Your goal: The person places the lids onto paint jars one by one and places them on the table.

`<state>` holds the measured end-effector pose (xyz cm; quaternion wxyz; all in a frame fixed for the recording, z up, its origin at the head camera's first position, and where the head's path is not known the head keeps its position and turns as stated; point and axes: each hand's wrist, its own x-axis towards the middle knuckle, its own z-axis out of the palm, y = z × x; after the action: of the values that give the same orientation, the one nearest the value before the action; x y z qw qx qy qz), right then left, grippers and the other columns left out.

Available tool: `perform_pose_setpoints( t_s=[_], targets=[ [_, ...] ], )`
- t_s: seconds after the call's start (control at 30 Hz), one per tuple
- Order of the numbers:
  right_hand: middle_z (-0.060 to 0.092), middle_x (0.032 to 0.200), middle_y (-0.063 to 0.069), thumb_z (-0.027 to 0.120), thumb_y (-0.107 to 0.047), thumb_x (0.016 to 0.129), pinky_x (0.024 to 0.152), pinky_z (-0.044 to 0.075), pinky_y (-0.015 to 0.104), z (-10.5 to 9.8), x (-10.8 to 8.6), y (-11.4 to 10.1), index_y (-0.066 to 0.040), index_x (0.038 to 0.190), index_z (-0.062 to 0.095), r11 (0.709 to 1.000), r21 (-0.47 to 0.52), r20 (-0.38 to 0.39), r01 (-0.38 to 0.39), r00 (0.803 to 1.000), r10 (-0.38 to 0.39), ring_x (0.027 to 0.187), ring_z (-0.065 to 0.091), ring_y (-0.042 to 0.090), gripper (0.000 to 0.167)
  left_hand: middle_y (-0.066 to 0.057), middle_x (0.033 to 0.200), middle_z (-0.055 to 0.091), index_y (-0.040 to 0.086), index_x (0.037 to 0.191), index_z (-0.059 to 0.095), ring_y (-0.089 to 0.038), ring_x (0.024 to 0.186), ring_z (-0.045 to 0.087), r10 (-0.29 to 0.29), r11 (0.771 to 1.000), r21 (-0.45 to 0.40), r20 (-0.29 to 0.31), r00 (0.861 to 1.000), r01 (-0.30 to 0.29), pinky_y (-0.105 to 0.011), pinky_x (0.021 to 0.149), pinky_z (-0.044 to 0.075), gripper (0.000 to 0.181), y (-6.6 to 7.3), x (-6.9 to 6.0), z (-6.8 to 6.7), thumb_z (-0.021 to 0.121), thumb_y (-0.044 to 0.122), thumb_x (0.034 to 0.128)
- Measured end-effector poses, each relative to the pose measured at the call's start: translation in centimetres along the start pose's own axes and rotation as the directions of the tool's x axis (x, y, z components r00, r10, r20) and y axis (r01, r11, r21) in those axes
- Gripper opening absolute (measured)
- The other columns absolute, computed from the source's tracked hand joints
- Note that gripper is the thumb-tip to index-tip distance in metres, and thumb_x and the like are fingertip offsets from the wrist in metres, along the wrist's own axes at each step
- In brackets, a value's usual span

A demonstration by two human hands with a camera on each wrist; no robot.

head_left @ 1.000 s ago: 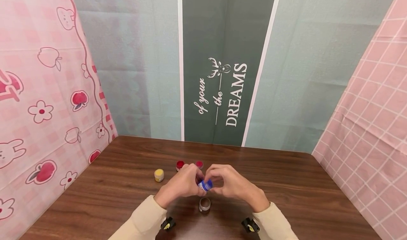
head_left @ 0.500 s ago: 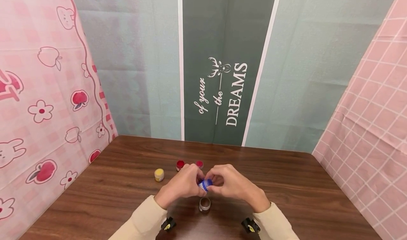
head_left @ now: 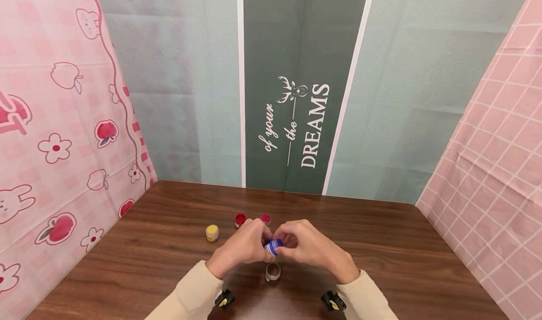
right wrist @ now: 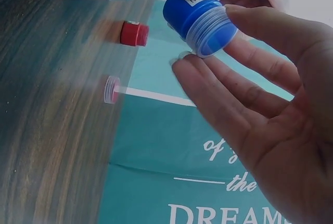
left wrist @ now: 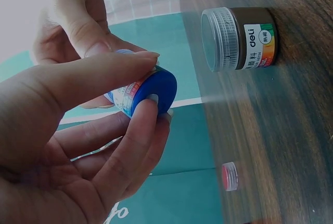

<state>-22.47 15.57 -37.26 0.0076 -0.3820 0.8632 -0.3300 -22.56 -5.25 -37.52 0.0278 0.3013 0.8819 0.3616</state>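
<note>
Currently, from the left: yellow jar (head_left: 212, 233) upright on the tabletop (head_left: 381, 244), outward of the left hand (head_left: 247, 242); red jar (head_left: 240, 220) just beyond that hand, partly hidden. Left hand clamped round the body of the blue jar (head_left: 273, 247), which is tilted, raised between both hands. Pink jar (head_left: 265, 219) beyond them; brown jar (head_left: 273, 273) upright on their near side. Right hand (head_left: 309, 244) pinches the blue jar's clear lid (right wrist: 210, 32), thumb opposing fingers.
</note>
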Motion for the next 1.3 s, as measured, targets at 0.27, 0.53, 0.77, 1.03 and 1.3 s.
perform_pose_setpoints(
  t_s=[0.27,0.53,0.77,1.03,1.3],
  targets=[
    [0.075,0.103,0.001,0.081,-0.013,0.089,0.085,0.062,0.032,-0.13,-0.15,0.45,-0.01,0.109,0.073,0.998,-0.001,-0.031,0.061,0.998,-0.061,0.093,0.073,0.009,0.022,0.0,0.075,0.076,0.005,0.088,0.08,-0.002,0.06,0.062,-0.022,1.0,-0.003,0.014,1.0,0.022,-0.017,0.06,0.056,0.017,-0.2,-0.05,-0.09,0.089,0.01,0.074],
    [0.069,0.109,0.001,0.083,0.002,0.081,0.092,0.061,0.036,-0.11,-0.09,0.64,-0.011,0.102,0.074,0.985,-0.002,-0.024,0.173,0.985,-0.173,0.102,0.069,0.014,0.026,0.0,0.071,0.075,0.005,0.083,0.079,-0.002,0.058,0.062,-0.005,1.0,0.0,0.019,1.0,0.005,-0.017,0.057,0.054,0.014,-0.21,-0.03,-0.22,0.088,0.008,0.0727],
    [0.074,0.105,-0.002,0.085,-0.004,0.08,0.091,0.059,0.028,-0.21,0.01,0.69,-0.012,0.099,0.077,0.972,-0.106,-0.025,0.212,0.976,-0.215,0.097,0.07,0.009,0.022,0.002,0.072,0.075,0.008,0.085,0.079,-0.002,0.058,0.063,-0.025,1.0,-0.018,0.035,0.999,0.025,-0.017,0.057,0.054,0.013,-0.03,-0.12,-0.28,0.088,0.01,0.0751],
    [0.073,0.103,0.002,0.081,-0.001,0.085,0.086,0.061,0.025,-0.06,-0.1,0.65,-0.008,0.103,0.077,0.99,0.045,0.009,0.132,0.991,-0.132,0.095,0.072,0.008,0.019,0.003,0.07,0.074,0.008,0.084,0.079,-0.003,0.058,0.062,-0.045,0.999,-0.025,0.039,0.998,0.046,-0.017,0.057,0.054,0.015,0.11,-0.14,-0.24,0.089,0.009,0.0738],
    [0.074,0.101,0.005,0.08,-0.004,0.087,0.081,0.059,0.019,-0.18,-0.09,0.34,-0.004,0.106,0.078,0.995,0.052,0.021,0.086,0.996,-0.087,0.09,0.074,0.008,0.019,0.001,0.07,0.074,0.006,0.085,0.078,-0.003,0.058,0.061,-0.029,0.999,-0.013,0.038,0.999,0.029,-0.016,0.056,0.054,0.017,0.24,-0.23,-0.3,0.09,0.009,0.0727]
  ],
)
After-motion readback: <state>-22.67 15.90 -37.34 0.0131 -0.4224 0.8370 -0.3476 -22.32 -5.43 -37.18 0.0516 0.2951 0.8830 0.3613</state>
